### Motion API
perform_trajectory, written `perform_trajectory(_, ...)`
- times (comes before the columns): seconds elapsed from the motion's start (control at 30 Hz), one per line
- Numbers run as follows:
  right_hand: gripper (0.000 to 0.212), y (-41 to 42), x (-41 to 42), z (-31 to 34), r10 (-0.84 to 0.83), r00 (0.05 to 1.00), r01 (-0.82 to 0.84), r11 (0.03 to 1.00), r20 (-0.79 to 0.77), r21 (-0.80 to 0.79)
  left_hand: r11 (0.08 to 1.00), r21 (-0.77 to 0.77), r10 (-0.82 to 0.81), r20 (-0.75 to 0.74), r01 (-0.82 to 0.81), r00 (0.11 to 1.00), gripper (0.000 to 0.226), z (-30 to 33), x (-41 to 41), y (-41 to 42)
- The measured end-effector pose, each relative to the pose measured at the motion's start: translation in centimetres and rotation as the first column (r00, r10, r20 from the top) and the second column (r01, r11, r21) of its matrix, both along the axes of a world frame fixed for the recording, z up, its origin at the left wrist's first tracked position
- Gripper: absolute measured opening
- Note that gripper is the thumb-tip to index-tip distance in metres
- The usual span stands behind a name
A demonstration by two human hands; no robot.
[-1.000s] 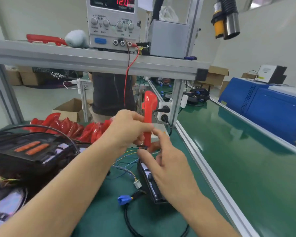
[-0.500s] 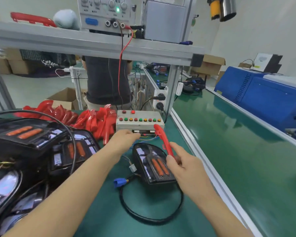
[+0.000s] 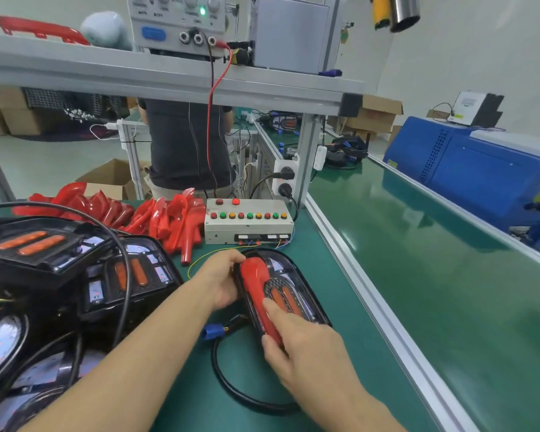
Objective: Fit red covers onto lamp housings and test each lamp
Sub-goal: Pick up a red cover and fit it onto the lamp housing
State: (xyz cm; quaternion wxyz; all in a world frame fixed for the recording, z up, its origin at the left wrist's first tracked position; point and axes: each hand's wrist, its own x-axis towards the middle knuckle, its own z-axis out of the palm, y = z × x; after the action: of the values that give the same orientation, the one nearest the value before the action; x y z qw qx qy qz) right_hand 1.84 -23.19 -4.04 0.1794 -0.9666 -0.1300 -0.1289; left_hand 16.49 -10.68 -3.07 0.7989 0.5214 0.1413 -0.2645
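The red cover (image 3: pixel 259 294) is laid along the left side of the lamp housing (image 3: pixel 306 294) on the desk (image 3: pixel 325 275), long way running away from the person. Its near end is pinched by the right hand (image 3: pixel 306 353); the housing's far left edge is held by the left hand (image 3: pixel 222 282).

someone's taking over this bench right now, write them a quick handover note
Left hand: holds the left edge of the black lamp housing on the green mat.
Right hand: presses and pinches the near end of the red cover lying along the housing's left side.
Done: cover placed on this housing; whether it is fully seated cannot be told.
Left: finish seating it, then test at the button box. The blue connector lies loose on the mat. More red covers and housings wait on the left.
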Motion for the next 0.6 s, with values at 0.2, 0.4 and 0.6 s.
perform_trajectory(0.2,0.052,0.6,-0.3,0.5,-0.056,0.979,0.096,0.974,0.196,-0.204,0.977,-0.21,0.048,0.087,-0.029,0.995,0.026,0.0,-1.9,-0.2)
perform_trajectory(0.4,0.053,0.8,-0.3,-0.5,-0.124,0.95,0.194,0.953,0.285,-0.233,0.968,-0.228,0.155,0.22,-0.103,0.963,0.033,-0.4,-2.6,-0.6)
perform_trajectory(0.6,0.053,0.4,-1.1,-0.9,-0.181,0.932,0.232,0.963,0.316,-0.134,0.972,-0.192,0.185,0.276,-0.134,0.943,0.034,-0.3,-2.7,-0.8)
